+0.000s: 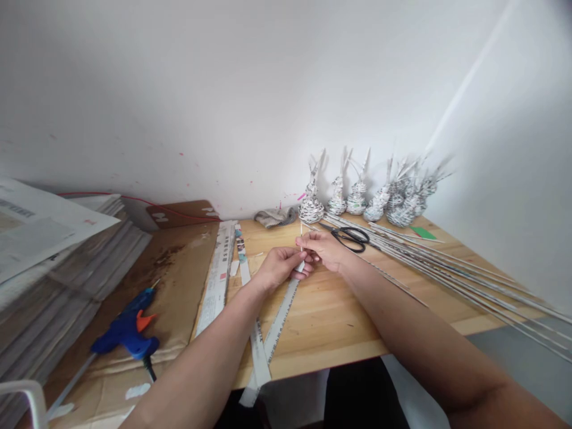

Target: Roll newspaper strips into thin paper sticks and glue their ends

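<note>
My left hand (280,266) is closed around the upper end of a printed paper strip (283,310), which slants down toward the table's front edge. Beside it, my right hand (328,248) pinches a thin white stick or rolled paper tip (301,230) that pokes up between the hands. Fingers partly hide where stick and strip meet. Just behind my right hand lie black-handled scissors (353,238). Another paper strip (258,348) runs under my left forearm and hangs over the front edge.
Several woven paper figures (311,205) stand along the wall. Long paper rods (447,271) spread across the right side and past the table edge. A blue glue gun (126,328) rests on cardboard at left, near stacked newspapers (58,298). A grey cloth (274,217) lies at the back.
</note>
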`<state>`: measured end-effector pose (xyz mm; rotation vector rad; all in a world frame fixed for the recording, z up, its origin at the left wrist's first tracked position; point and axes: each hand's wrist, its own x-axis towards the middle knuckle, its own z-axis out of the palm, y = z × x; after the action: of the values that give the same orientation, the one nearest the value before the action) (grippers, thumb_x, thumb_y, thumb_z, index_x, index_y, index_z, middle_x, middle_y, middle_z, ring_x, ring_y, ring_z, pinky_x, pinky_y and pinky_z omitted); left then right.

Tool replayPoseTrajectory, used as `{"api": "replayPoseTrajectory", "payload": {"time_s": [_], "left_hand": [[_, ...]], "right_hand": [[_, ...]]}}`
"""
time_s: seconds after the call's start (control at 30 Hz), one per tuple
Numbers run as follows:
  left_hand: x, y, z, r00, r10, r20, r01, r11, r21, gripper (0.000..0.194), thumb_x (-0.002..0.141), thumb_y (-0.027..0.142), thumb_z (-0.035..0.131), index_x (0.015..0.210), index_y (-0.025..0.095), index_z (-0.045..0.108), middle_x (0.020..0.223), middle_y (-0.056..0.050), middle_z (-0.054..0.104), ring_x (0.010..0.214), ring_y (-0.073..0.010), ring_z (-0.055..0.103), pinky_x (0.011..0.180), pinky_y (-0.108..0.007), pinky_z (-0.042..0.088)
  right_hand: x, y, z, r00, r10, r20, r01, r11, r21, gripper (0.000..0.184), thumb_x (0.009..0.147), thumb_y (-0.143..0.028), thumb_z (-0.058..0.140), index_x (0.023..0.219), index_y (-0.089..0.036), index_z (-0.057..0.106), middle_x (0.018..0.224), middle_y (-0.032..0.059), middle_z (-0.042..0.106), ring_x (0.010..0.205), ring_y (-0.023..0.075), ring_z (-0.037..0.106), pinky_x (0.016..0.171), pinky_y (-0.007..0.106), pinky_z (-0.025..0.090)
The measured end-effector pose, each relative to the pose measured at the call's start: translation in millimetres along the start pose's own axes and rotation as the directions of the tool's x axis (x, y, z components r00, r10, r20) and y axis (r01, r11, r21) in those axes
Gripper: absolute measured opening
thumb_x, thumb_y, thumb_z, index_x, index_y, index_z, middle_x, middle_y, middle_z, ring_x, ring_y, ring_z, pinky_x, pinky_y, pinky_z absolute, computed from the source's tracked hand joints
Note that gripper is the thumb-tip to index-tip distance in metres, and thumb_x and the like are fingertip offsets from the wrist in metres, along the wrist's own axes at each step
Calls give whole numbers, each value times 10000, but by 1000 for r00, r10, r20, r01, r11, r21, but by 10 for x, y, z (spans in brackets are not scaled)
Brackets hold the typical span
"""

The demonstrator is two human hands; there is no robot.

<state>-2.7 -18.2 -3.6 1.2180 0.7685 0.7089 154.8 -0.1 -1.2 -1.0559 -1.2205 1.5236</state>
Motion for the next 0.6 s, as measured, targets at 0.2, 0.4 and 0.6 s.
{"api": "replayPoseTrajectory", "payload": {"time_s": [0.2, 0.4, 0.6], "left_hand": [[-9, 9, 9, 1000, -2, -7, 2, 1000, -6, 437, 700, 483, 696, 888, 89, 699, 782, -113, 687, 693, -148, 627, 664, -268, 501], [-3, -7, 6, 1000, -11, 4, 11, 1000, 3, 441, 679, 484, 713, 876, 91, 694, 779, -114, 689, 682, -156, 632, 672, -289, 506], [-12, 7, -7, 1000, 2, -5, -2, 1000, -18, 432, 703, 478, 696, 886, 86, 695, 797, -118, 689, 698, -148, 627, 677, -278, 502]], "right_hand": [[-12, -17, -11, 990, 6, 139, -8, 1000, 14, 349, 677, -458, 720, 761, -130, 636, 480, -33, 530, 409, 63, 451, 373, 182, 244], [-2, -1, 0, 1000, 8, 7, -8, 999, 37, 380, 607, -439, 775, 592, -154, 525, 436, -38, 512, 364, 61, 427, 342, 183, 185], [-24, -35, -25, 991, 27, 132, -28, 1000, 2, 347, 657, -428, 744, 796, -121, 662, 523, -11, 571, 433, 66, 473, 379, 183, 259]]}}
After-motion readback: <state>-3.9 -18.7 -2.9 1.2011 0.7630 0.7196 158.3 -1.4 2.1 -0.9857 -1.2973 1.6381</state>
